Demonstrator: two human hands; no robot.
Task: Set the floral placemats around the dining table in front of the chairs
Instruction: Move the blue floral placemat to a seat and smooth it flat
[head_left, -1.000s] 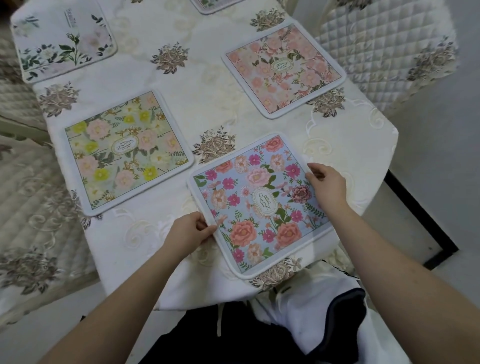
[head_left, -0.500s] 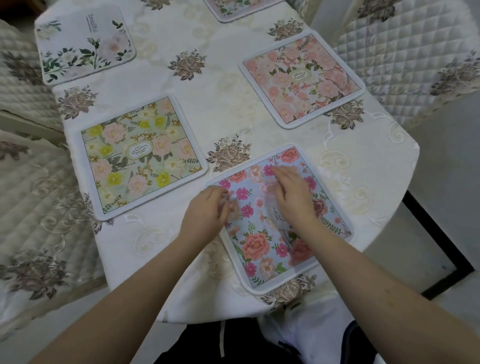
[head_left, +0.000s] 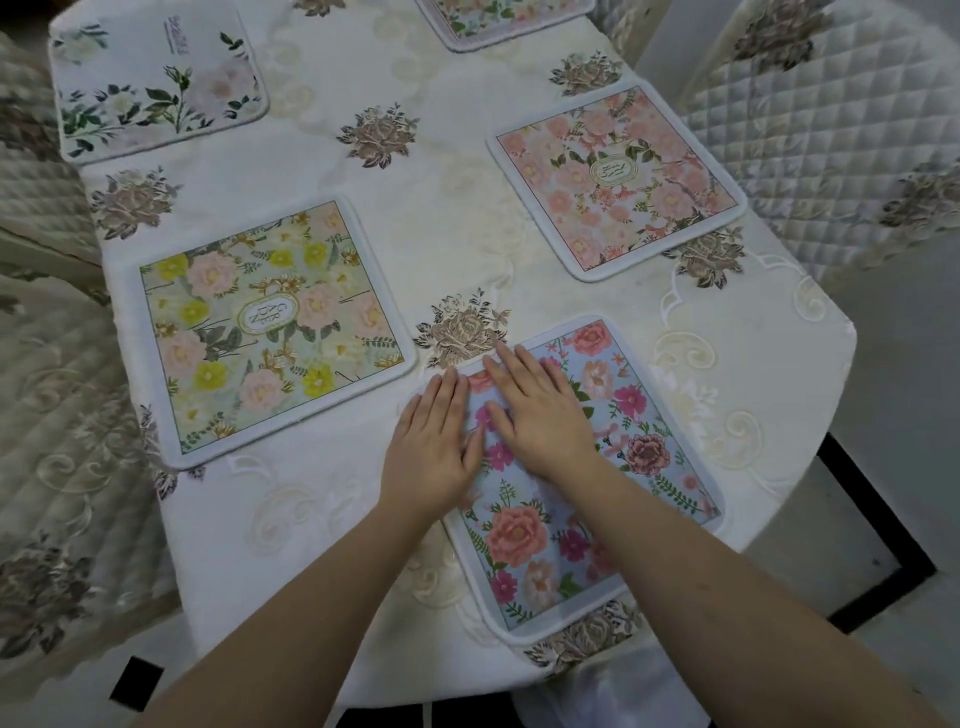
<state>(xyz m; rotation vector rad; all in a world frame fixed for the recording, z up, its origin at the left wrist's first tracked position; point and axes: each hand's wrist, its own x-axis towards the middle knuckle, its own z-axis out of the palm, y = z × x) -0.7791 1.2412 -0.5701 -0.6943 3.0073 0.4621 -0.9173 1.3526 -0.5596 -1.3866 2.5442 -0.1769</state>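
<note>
A blue floral placemat (head_left: 618, 499) lies at the near end of the dining table (head_left: 436, 218). My left hand (head_left: 434, 441) lies flat across its left edge, fingers straight. My right hand (head_left: 540, 410) presses flat on the mat's upper left part, fingers straight and spread. A green-yellow floral placemat (head_left: 265, 327) lies to the left, a pink floral placemat (head_left: 615, 179) to the right. At the far left lies a white placemat with green leaves (head_left: 156, 78). Another mat (head_left: 506, 21) is cut off at the top edge.
A cream embroidered tablecloth covers the table. Quilted chair covers stand at the right (head_left: 831, 130) and at the left (head_left: 47, 415). The floor with a black line (head_left: 878, 535) shows past the table's right corner.
Both hands let go of the blue mat's side edges, moved inward and now lie flat on its upper left part. The camera has moved closer to the table.
</note>
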